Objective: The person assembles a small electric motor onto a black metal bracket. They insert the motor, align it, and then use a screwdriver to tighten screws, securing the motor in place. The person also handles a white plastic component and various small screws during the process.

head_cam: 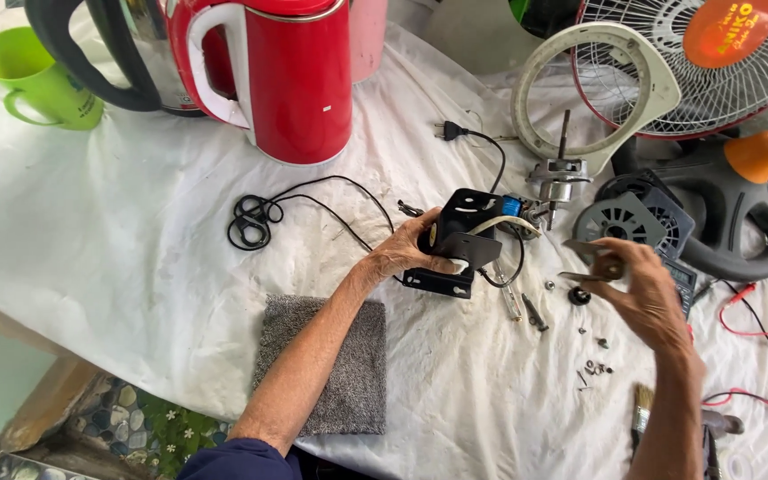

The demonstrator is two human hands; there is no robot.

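Grey mat lower centre; left hand grips black motor housing, right hand pinches pliers. Loose screws could roll off tabletop if bumped.

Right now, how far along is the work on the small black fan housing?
Done: the white fan grille is off, and loose screws lie on the white cloth.
In hand: left hand grips the small black fan housing; right hand holds a small metal tool.
Left: the bare metal motor lies apart.
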